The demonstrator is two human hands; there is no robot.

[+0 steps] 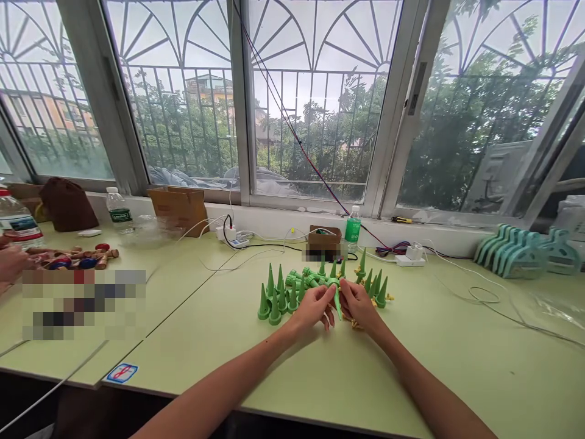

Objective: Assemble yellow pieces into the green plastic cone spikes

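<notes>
Green tapered plastic spike: one in hand, batch looks partway

Spike is between both hands, just above the pale green tabletop, tip down. Left hand has thumb and fingers closed on it; right hand pinches narrowly at its collar end. Can't tell if the right fingertips also hold a small part, fingers hide it

Status: this piece looks unfinished, my read, as both hands are on it. Green upright plastic cones stand on both sides of the hands; finished or waiting, can't tell. Green ribbed plastic pieces lie heaped behind the left hand and small yellow parts sit around the right hand, so some work is probably left
</notes>
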